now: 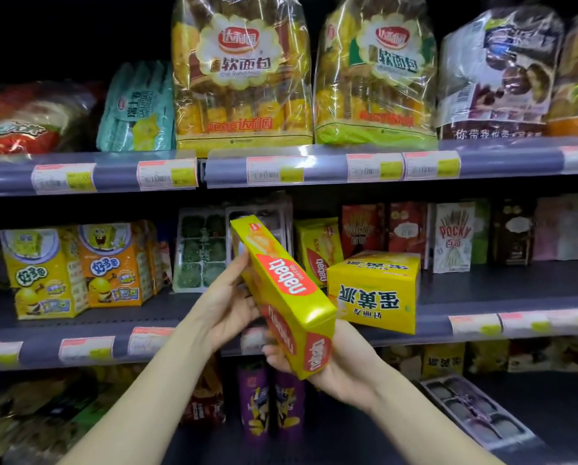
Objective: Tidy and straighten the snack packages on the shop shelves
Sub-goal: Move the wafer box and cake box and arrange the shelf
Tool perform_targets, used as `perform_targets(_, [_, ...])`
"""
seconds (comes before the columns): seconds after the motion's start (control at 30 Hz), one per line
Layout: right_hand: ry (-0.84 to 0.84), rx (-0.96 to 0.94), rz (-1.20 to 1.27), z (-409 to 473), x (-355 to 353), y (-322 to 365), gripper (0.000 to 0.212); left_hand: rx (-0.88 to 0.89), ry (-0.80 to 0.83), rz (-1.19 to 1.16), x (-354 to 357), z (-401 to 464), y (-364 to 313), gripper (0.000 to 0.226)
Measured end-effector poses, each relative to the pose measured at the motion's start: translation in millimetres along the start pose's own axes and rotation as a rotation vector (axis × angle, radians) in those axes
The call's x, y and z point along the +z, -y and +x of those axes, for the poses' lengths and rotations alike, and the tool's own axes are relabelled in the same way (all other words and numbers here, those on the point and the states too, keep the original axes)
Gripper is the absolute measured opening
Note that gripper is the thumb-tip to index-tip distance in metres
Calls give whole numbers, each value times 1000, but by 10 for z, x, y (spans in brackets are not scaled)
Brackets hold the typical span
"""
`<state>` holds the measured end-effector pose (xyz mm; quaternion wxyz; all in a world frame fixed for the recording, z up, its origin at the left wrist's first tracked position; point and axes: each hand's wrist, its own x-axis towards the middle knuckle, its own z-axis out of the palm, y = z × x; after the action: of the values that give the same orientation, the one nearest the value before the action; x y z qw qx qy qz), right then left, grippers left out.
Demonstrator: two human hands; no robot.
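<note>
Mid-step, I reckon: I've got one yellow Nabati box off the middle shelf and held up in front of it w/ both hands, tilted, top end leaning away to my left, label reading sideways.

Next move, as I judge it: turn it upright, label front, and slot it beside the other Nabati pack, which stands just behind and right of my grip. The yellow egg-pie box sits upside down right next to the held box, at the shelf front, so it prob needs flipping too and may block the slot.

Grip: left hand is on the box's upper-left edge, thumb and fingers curled round it. Right hand cups the lower end from below, fingers wrapped under. Both clamped on the box, neither spread.
</note>
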<state>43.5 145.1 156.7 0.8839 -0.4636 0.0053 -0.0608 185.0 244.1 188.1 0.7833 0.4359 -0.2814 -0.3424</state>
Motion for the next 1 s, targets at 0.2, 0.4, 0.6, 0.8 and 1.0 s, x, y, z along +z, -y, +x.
perform_targets(0.2, [-159,-23,-119,-101,-28,71,35,17,-163,-18,-5,61,-148,62])
perform_targets(0.4, [-315,-154,-654,-636,-1,319,36,138,-276,162,-165,72,-339,43])
perform_targets(0.6, [-834,-527,-1097,-733,-253,930,45,234,-336,214,-21,179,-289,45])
perform_targets(0.8, [-1136,-441,-1299,-541,-597,1129,48,200,-292,210,148,264,-189,37])
perform_targets(1.0, [-929,-20,-1135,-372,-654,1389,91,159,-281,228,215,327,-120,30])
